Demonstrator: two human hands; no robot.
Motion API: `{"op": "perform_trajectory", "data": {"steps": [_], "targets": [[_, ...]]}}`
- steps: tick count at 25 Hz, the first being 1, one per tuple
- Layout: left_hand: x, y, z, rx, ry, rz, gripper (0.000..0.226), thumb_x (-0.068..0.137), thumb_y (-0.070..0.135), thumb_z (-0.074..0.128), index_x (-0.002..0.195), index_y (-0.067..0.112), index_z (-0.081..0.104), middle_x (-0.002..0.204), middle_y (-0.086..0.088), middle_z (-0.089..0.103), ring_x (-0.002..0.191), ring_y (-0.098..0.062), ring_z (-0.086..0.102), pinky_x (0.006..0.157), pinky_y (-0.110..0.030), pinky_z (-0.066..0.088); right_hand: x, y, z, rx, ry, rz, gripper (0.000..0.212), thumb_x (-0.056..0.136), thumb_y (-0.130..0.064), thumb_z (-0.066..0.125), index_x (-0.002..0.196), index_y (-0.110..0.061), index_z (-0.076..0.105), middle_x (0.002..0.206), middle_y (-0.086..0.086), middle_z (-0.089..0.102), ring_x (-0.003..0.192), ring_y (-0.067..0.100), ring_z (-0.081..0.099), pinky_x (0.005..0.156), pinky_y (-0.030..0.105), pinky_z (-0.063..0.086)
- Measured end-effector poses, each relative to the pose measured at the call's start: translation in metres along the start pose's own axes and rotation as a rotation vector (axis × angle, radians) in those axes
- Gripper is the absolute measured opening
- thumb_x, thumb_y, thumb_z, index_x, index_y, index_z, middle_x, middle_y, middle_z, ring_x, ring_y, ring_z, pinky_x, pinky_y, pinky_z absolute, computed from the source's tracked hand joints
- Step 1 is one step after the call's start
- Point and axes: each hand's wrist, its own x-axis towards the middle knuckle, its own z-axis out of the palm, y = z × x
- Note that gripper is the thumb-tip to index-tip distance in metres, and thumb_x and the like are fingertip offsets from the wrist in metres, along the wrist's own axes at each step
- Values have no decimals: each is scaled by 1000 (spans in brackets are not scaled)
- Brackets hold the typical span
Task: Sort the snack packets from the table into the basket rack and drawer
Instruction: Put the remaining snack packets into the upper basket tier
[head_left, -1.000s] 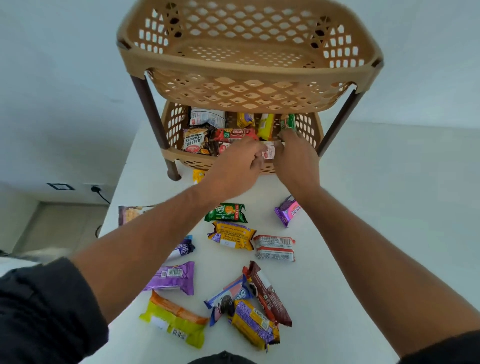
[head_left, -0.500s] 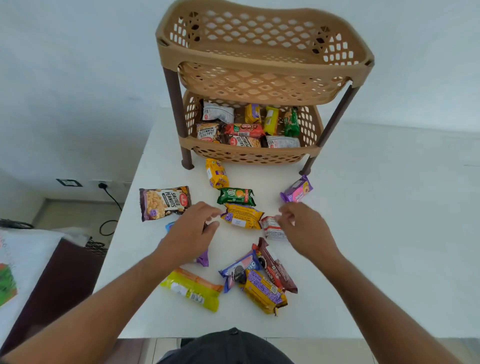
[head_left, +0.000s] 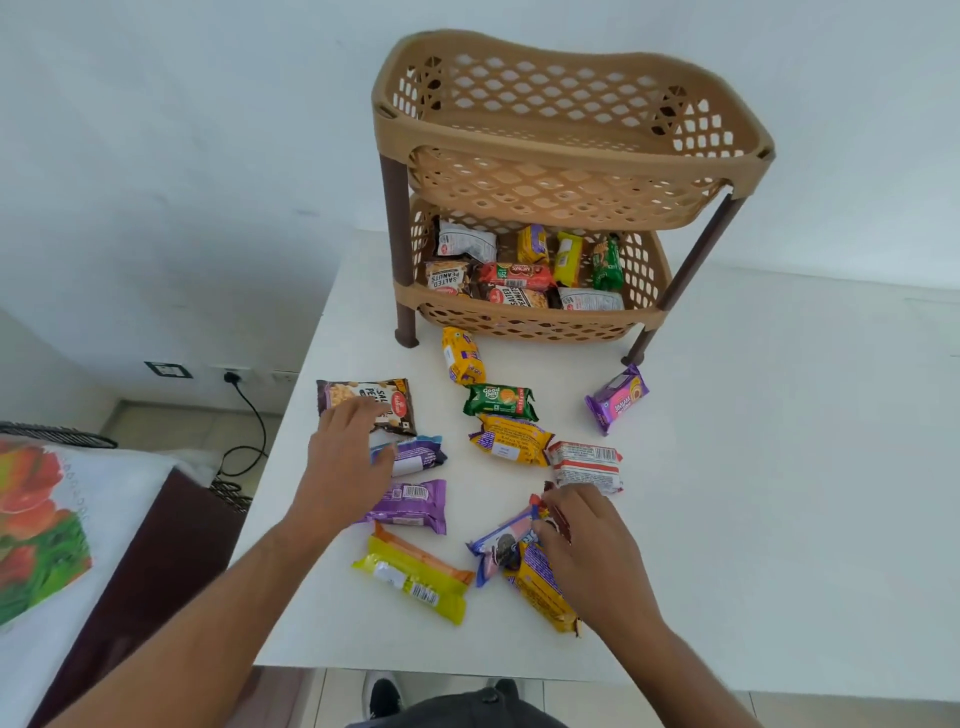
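Both grips spread: left hand (head_left: 345, 470) on peanut pkt (head_left: 382, 402), right hand (head_left: 589, 545) over brown pkt (head_left: 558, 512).

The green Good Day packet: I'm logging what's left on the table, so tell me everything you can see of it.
The green Good Day packet is a small glossy wrapper, green with a yellow logo, a biscuit picture and a red end panel. It looks sealed and plump, lying flat and crosswise on the white table, in front of the basket rack. Its lower edge meets or overlaps the yellow packet below. Neither hand touches it.
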Motion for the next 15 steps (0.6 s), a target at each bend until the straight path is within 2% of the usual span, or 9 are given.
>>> {"op": "perform_trajectory", "data": {"steps": [2, 5, 8, 11, 15], "targets": [[18, -4, -3, 77, -44, -27, 62, 87, 21, 74, 144, 18, 48, 152, -6, 43, 142, -30, 35, 109, -54, 39, 12, -7, 5, -18, 19, -34, 25, 96, -30, 62, 120, -24, 61, 121, -10, 56, 110, 15, 52, 87, 26, 43], [42, -7, -5, 167, -132, -10, 77, 84, 16, 71, 153, 22, 36, 164, -6, 28, 154, -28, 14, 120, -55, 23, 32, -14, 11, -70, 21, -17, 34, 94, -31, 63, 127, -23, 57, 130, -6, 52, 119, 19, 48, 95, 35, 43], [59, -8, -7, 277, -261, 10, 86, 84, 13, 69, 158, 22, 27, 167, -6, 21, 157, -28, 2, 124, -54, 9, 50, -9, 5, -188, 24, 18, 43, 90, -15, 61, 132, -18, 53, 140, 1, 50, 125, 26, 46, 98, 39, 43], [67, -12, -7, 379, -351, 33, 87, 87, 20, 69, 160, 20, 23, 165, -8, 25, 156, -31, 6, 124, -54, 11, 65, 9, -13, -289, -24, 63, 67, 86, -8, 59, 149, -20, 39, 153, 2, 39, 140, 26, 37, 110, 40, 37], [71, -18, -7, 448, -333, 50, 83, 90, 35, 72, 158, 20, 26, 151, -7, 43, 144, -28, 35, 120, -49, 28, 76, 30, -28, -368, -189, 68, 80, 88, -1, 53, 158, -23, 21, 163, 0, 26, 150, 23, 22, 119, 40, 27]]}}
